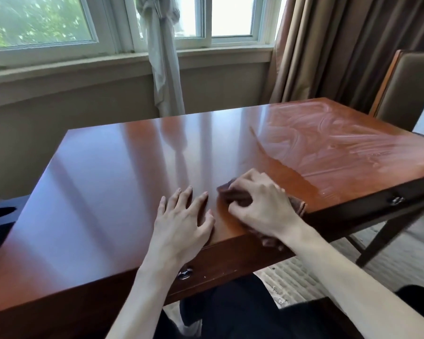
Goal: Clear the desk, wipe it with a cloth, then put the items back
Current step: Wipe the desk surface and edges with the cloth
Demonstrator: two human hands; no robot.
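Note:
A glossy reddish-brown wooden desk (113, 182) fills the view, its top bare. Its right half shows wet wipe streaks (328, 140). My right hand (260, 201) grips a bunched dark brown cloth (235, 195) near the desk's front edge; parts of the cloth stick out under the palm and hang over the edge. My left hand (181, 221) rests flat on the desk just left of the cloth, fingers spread.
A padded chair (406, 89) stands at the desk's far right corner by brown curtains (340, 45). A dark object with an oval opening (0, 214) sits left of the desk. A window with a tied pale curtain (162, 57) is behind. Drawer knobs (185, 274) face me.

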